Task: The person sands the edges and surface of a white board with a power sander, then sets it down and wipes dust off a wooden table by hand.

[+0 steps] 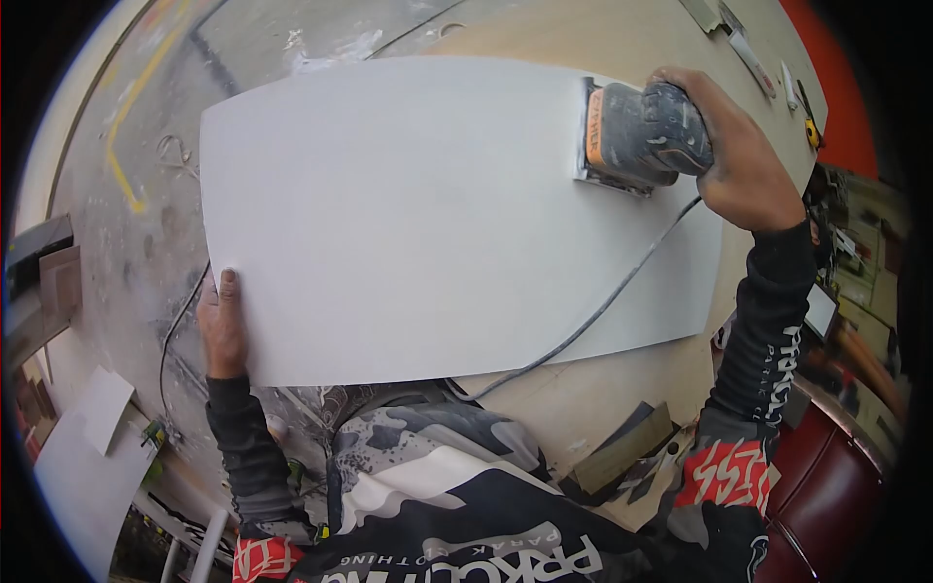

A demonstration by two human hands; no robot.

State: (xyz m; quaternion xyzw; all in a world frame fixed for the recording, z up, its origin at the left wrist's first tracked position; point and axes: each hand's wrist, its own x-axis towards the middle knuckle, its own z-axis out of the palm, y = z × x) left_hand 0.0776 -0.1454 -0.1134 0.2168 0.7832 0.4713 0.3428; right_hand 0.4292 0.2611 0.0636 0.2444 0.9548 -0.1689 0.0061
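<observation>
A large white panel (pixel 418 214) lies flat across the middle of the frame and fills most of it. It rests on a pale wooden counter (pixel 593 413), which shows past the panel's lower right and upper right edges.

The right hand (pixel 743 165) sits at the upper right of the frame, clamped around the top of a grey and orange sander (pixel 637 131). The sander's flat pad rests on the panel close to its upper right corner. A grey cord (pixel 603 311) runs from the sander down and to the left across the panel, then leaves over the panel's lower edge towards the person's body.

The left hand (pixel 222 325) is at the lower left of the frame, on the panel's left edge near its bottom corner. The thumb lies on top of the white surface. The other fingers are hidden under the edge, so the hand seems to pinch the panel there. The two hands are well apart, at opposite corners of the panel.

Both arms wear dark long sleeves with printed lettering. Dark offcuts (pixel 622 452) lie on the counter at the lower right. A few small tools (pixel 748 53) lie along its upper right edge. A grey, paint-spattered floor (pixel 107 243) with a yellow line shows at the left of the frame. White sheet pieces (pixel 83 457) lie at the lower left.
</observation>
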